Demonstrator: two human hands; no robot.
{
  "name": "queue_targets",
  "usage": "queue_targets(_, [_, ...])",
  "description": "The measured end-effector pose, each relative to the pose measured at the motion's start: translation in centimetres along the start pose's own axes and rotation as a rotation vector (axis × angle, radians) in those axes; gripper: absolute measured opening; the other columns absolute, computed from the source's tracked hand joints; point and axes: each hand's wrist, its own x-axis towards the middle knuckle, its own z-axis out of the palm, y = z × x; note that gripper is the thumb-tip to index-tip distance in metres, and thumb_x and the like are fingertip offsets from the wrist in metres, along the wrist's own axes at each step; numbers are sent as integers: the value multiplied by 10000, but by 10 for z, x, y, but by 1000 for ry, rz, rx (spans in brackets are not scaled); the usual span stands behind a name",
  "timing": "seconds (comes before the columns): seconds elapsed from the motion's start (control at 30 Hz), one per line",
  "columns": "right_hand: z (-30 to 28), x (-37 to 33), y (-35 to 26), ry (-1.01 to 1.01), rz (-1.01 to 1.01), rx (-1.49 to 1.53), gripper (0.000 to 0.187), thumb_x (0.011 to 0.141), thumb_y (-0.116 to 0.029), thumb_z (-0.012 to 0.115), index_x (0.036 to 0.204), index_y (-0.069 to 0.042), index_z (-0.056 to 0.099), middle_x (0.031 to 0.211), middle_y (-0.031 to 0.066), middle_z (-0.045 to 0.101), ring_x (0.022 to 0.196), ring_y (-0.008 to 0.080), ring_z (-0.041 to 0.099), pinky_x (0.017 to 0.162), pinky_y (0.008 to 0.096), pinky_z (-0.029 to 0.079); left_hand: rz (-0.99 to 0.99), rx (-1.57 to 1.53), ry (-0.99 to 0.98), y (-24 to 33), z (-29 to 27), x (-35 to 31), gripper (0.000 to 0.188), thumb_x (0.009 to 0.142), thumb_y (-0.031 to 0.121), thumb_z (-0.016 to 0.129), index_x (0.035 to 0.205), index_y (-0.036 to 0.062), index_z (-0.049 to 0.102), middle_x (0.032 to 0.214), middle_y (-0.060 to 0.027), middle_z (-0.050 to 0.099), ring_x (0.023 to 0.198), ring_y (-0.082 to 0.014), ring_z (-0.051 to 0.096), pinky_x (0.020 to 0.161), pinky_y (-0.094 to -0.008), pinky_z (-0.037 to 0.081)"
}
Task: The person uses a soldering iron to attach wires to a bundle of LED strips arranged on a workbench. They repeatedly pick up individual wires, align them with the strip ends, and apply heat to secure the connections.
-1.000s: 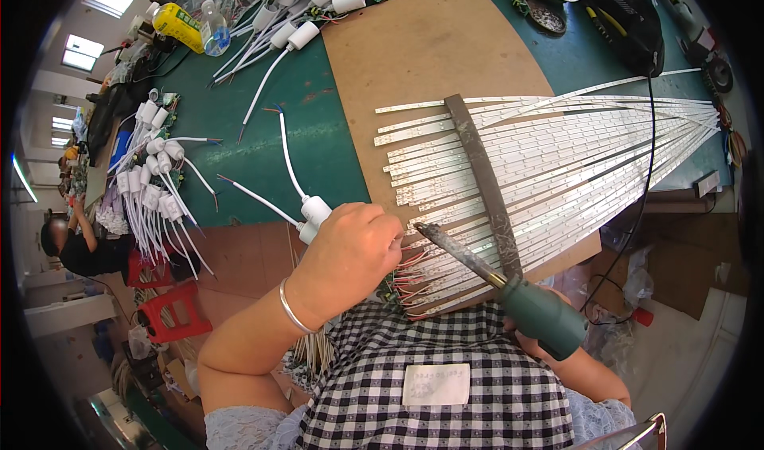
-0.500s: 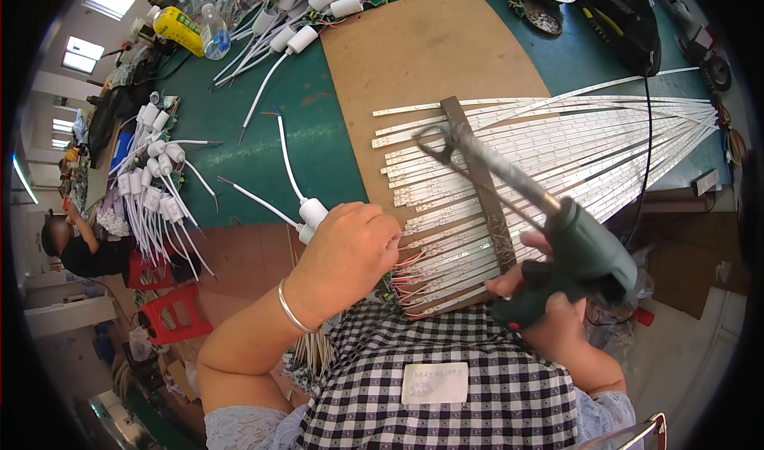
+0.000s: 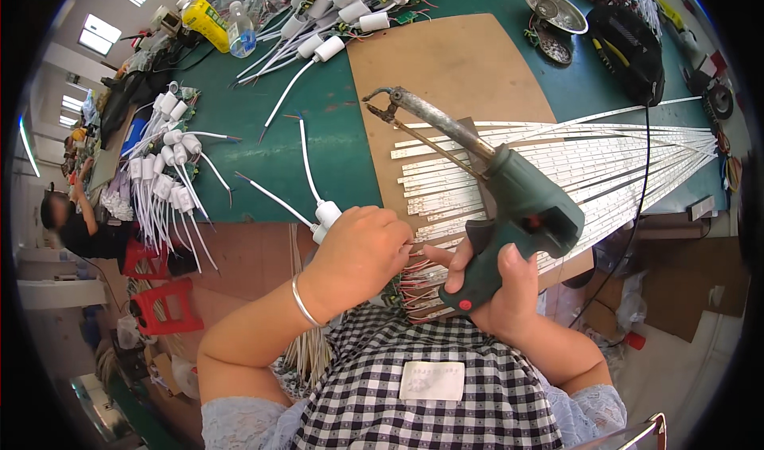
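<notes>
My right hand (image 3: 509, 295) grips the handle of a dark green soldering gun (image 3: 535, 203). Its metal tip and thin feed tube point to the upper left, above the brown board (image 3: 446, 60). Fanned out on that board lie many white LED strips (image 3: 605, 159), with a dark bar (image 3: 487, 199) across them, partly hidden by the gun. My left hand (image 3: 362, 251) is closed at the strips' left ends; what its fingertips pinch is hidden. Beside it are white lamp caps (image 3: 327, 214) with white cables. Red and white wires (image 3: 418, 279) run by the green circuit boards (image 3: 390, 295) below that hand.
Piles of white lamp caps with cables (image 3: 171, 151) lie left and at the back of the green table (image 3: 334, 159). A yellow bottle (image 3: 205, 24), a metal dish (image 3: 557, 11) and a black case (image 3: 625, 52) stand farther off. A black cord (image 3: 646, 163) crosses the strips. Another person (image 3: 83, 227) sits far left.
My right hand has brought the soldering gun leftward, and its tip now lies farther up and left. My left hand stays closed near the strip ends. The whole view has shifted slightly.
</notes>
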Motion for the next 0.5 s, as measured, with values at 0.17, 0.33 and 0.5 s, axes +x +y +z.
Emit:
queue_targets(0.17, [0,-1,-1,23,-10,-21,478,892,-455,544,976,14,509,699,116,564,571,193,586,986,558,426,-61,-77,7,0,-7,0,100,713,101,700,787,85,635,761,-50,597,763,-242,571,721,-374,408])
queue_targets(0.33, [-7,1,4,-88,-4,83,446,884,-389,576,1032,25,505,764,130,591,638,195,605,946,490,465,-112,-76,-37,-2,-13,-6,112,712,118,717,795,119,642,745,0,600,766,-193,553,783,-348,325])
queue_targets(0.5, [-1,0,13,-236,136,114,435,898,-345,596,1109,28,523,893,127,616,745,194,623,772,353,524,-99,-52,43,-4,-5,-8,108,705,122,728,775,124,646,734,14,599,758,-182,547,792,-352,298])
